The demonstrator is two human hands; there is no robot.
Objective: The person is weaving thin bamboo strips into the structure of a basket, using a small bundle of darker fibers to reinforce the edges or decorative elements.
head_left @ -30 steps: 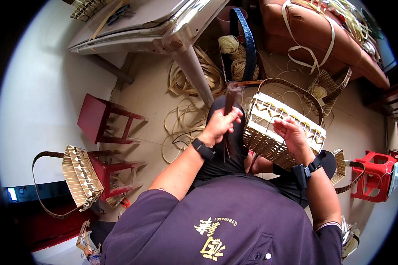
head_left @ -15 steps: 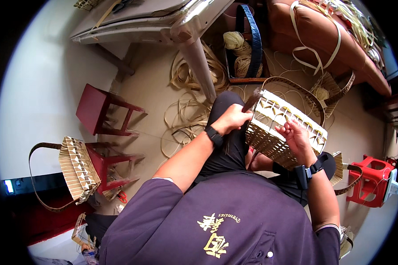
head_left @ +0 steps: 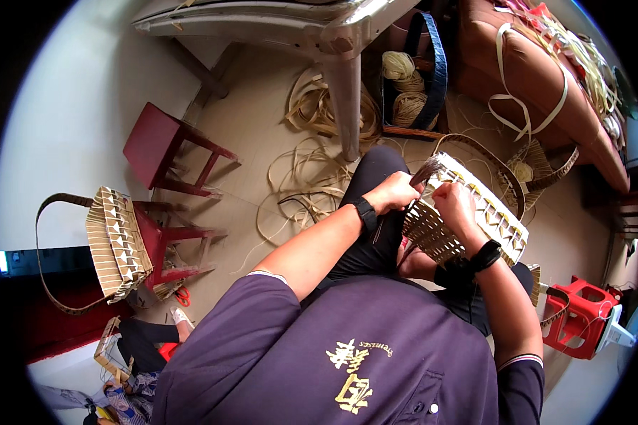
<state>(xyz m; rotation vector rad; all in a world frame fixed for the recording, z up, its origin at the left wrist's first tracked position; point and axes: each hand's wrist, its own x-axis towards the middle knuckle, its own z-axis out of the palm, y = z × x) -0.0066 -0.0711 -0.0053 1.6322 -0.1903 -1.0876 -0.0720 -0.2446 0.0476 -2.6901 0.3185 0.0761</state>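
Observation:
A pale woven basket (head_left: 439,230) with a zigzag-patterned band and a brown arched handle (head_left: 493,157) rests tilted against my knees. My left hand (head_left: 395,191) is closed at the basket's left end, beside a frayed dark brown bundle of fibres (head_left: 427,170). What lies inside its fingers is mostly hidden. My right hand (head_left: 455,205) is a closed fist in front of the patterned band, close to the left hand. Any thin strand in it is too small to make out.
Coiled strips (head_left: 308,173) lie on the floor by a table leg (head_left: 344,106). A blue-handled basket (head_left: 436,71) holds balls of cord. Dark red stools (head_left: 152,149) and another basket (head_left: 113,244) are left, a red stool (head_left: 578,319) right. A co-worker's leg (head_left: 149,340) shows lower left.
My right hand has moved left toward my left hand, its fingers curling from a loose pinch into a fist. The left hand stays at the basket's end. The whole view has shifted slightly.

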